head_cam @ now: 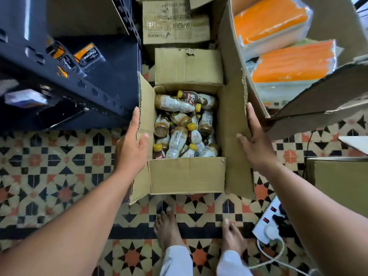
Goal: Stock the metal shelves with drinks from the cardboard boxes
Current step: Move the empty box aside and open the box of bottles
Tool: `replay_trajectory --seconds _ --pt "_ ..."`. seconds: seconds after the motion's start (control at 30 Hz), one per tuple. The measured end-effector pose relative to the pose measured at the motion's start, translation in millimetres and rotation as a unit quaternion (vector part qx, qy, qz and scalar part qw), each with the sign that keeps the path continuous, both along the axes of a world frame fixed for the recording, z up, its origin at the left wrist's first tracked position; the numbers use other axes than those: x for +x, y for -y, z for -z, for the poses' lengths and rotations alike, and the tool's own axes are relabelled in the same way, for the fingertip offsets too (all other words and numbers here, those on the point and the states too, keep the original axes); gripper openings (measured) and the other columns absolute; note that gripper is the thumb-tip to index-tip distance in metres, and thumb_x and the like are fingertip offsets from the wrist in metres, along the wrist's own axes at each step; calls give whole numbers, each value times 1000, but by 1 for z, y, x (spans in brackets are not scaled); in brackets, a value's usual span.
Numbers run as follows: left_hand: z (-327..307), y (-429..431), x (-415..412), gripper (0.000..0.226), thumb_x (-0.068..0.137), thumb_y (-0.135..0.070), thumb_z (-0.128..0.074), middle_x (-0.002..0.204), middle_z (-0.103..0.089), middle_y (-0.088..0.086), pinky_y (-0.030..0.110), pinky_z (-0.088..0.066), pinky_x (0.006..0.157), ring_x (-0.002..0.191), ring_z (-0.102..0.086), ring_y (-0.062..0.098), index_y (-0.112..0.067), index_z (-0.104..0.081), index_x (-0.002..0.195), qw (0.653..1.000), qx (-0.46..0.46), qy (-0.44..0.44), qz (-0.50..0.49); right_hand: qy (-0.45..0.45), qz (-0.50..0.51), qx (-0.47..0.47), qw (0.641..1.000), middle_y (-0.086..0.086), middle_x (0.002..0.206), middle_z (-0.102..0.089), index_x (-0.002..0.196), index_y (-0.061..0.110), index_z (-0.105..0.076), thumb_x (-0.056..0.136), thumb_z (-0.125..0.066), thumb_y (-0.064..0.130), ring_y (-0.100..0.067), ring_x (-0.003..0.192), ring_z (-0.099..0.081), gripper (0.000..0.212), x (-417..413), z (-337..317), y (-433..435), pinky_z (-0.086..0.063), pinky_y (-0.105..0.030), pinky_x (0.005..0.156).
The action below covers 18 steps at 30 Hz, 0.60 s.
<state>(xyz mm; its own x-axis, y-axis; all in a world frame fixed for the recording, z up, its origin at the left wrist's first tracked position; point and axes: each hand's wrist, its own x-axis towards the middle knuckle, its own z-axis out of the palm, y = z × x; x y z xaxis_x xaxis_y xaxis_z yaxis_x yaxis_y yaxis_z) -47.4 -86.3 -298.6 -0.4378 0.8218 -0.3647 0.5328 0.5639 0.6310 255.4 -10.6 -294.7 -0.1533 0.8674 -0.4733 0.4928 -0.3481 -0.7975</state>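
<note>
**Open drinks box on the floor, both hands at its flaps**

- Cardboard box [187, 176] sits on the patterned tile floor [59, 176], all flaps open. It lies just right of the dark metal shelf [115, 62].
- Inside the box are small bottles [178, 137] with yellow caps and brown-and-white labels, heaped loosely on their sides.
- Left grip [132, 144]: fingers straight along the outside of the left flap, thumb over its edge on the inner face. Apart, not clamped.
- Right grip [253, 140]: fingers straight up the right flap's outer edge, thumb spread onto its inner face. Also apart.
- Neither touches a bottle.
- Charcoal-labelled packs [89, 55] lie on the shelf.
- Behind the box is a closed carton [175, 26].
- To the right is a large box holding orange packs [278, 26].
- Bare feet [167, 230] stand near the box, with a white power strip [272, 222] beside them.
</note>
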Motion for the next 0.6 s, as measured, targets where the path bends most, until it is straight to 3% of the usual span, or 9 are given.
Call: replay_trajectory --seconds 0.03,0.13,0.2,0.27,0.33,0.37,0.47,0.53,0.6 --pt "-1 -1 1 77 105 -17 -46 118 -42 -34 14 -44 62 68 -41 -8 -58 -3 154 1000 -7 -1 2 2 -13 -3 1000 34 153 -34 158 54 -12 105 -47 1 12 136 -42 83 -1 -2 -1 -42 -32 116" --pt "-5 -2 3 84 104 -13 -44 159 -34 -10 23 -45 67 81 -50 -1 -64 4 150 999 -28 -23 5 9 -18 -11 1000 49 137 -32 161 48 -12 104 -44 -3 31 119 -40 82 -1 -5 0 -41 -17 106" --pt "-10 4 3 86 103 -14 -45 159 -37 0 33 -52 77 94 -62 23 -70 5 146 998 -40 -50 3 12 -13 -8 1000 52 136 -31 157 56 -15 104 -45 -1 25 126 -40 83 2 -10 7 -42 -26 113" --pt "-13 12 4 87 102 -15 -46 148 -48 1 39 -53 85 94 -62 21 -72 4 145 997 -42 -58 1 15 -21 -14 1000 53 136 -30 152 65 -15 104 -45 2 13 135 -40 85 8 -18 15 -40 -34 117" --pt "-18 27 8 87 102 -13 -46 115 -48 -20 40 -53 83 80 -47 -4 -72 2 145 999 -36 -34 -11 24 -26 -17 999 57 126 -29 152 65 -15 104 -45 4 24 122 -41 84 13 -28 25 -42 -24 110" --pt "-19 35 11 88 103 -12 -46 100 -39 -26 37 -54 77 74 -41 -5 -72 1 144 999 -38 -23 -16 29 -25 -15 999 56 122 -29 154 62 -15 104 -46 4 32 110 -42 83 15 -32 29 -42 -14 103" --pt "-30 58 26 88 103 -14 -47 83 -26 -24 45 -56 52 55 -47 22 -76 2 142 997 -63 -23 -29 34 -3 -27 999 47 116 -26 159 50 -19 104 -46 -1 40 89 -43 80 22 -43 41 -39 4 85" --pt "-38 76 36 87 103 -14 -46 79 -38 -15 41 -49 46 52 -41 23 -74 2 143 996 -81 -23 -31 37 -11 -29 999 54 116 -30 159 51 -21 104 -46 -3 31 105 -45 81 31 -52 54 -44 -8 95" --pt "-48 95 48 87 102 -13 -45 83 -42 -10 42 -47 47 52 -41 23 -71 3 145 995 -89 -23 -33 43 -37 -24 998 48 134 -40 155 59 -21 102 -45 -4 -4 117 -58 86 39 -62 67 -54 -32 93"
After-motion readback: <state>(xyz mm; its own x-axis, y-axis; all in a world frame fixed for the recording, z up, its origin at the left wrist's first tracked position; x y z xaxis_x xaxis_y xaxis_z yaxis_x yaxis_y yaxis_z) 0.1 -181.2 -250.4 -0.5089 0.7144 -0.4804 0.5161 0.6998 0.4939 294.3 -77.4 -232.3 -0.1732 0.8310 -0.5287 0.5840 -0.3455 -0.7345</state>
